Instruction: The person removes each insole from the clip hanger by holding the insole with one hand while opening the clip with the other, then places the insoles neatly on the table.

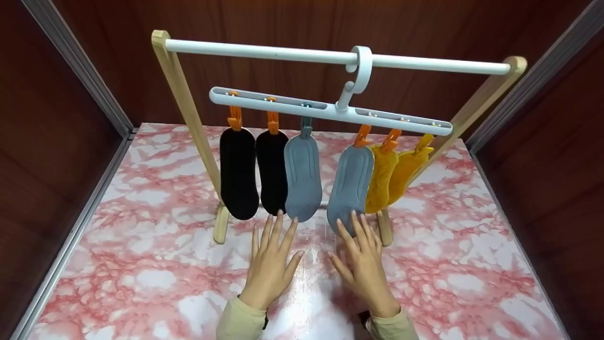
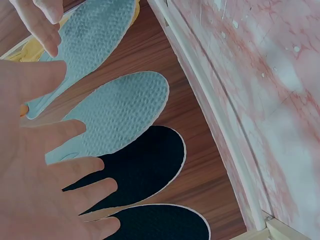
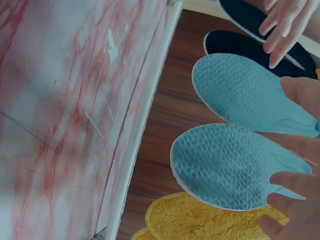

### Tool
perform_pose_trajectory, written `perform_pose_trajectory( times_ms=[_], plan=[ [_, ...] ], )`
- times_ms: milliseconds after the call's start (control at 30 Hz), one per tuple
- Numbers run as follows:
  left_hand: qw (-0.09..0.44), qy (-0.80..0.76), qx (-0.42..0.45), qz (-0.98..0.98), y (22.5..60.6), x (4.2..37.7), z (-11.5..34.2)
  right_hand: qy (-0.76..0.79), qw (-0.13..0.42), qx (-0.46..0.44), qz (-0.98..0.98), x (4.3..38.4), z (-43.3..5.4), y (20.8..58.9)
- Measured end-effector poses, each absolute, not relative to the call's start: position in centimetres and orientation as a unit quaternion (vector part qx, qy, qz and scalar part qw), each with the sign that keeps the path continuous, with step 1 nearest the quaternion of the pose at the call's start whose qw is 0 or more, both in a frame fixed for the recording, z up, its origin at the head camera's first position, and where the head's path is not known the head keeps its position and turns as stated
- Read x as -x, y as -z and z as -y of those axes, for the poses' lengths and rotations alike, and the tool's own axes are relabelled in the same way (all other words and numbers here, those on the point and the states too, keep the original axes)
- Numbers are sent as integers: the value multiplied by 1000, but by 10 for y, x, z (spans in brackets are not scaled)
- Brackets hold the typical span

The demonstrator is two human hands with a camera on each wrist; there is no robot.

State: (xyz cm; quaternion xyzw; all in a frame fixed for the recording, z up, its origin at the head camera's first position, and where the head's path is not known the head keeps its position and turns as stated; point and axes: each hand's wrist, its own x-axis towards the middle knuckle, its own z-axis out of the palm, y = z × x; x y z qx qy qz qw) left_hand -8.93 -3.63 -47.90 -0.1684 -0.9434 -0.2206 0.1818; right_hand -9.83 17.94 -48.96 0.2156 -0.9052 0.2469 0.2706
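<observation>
My left hand (image 1: 268, 271) is spread, its fingers straight, just in front of the lower ends of a black insole (image 1: 274, 174) and a blue-grey insole (image 1: 303, 179). To its right, my right hand (image 1: 365, 269) is spread the same way, fingertips overlapping the lower end of a second blue-grey insole (image 1: 350, 182). Neither hand holds anything. Another black insole (image 1: 239, 174) hangs at far left; two fuzzy yellow insoles, the nearer yellow insole (image 1: 381, 174) partly covered, hang at right. The wrist views show the blue-grey insoles' dimpled sides (image 3: 220, 165).
Orange, grey and yellow clips (image 1: 272, 122) hold the insoles on a white hanger (image 1: 283, 106). Its hook (image 1: 363, 71) goes over the white rod (image 1: 264, 50) of a wooden-legged stand (image 1: 181, 104). The stand is on a pink-and-white marbled surface (image 1: 155, 278) between dark wood-look panels (image 1: 47, 141).
</observation>
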Motion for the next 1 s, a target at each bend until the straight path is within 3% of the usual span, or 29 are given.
perform_pose_trajectory(
  times_ms=[367,567,1000],
  plan=[
    [279,262,185,905,480,92,41,-308,347,-242,852,101,-178,486],
    [319,284,183,886,480,98,44,-352,342,-228,841,101,-176,483],
    [333,291,163,882,481,101,53,-389,328,-221,832,102,-175,486]
  ],
)
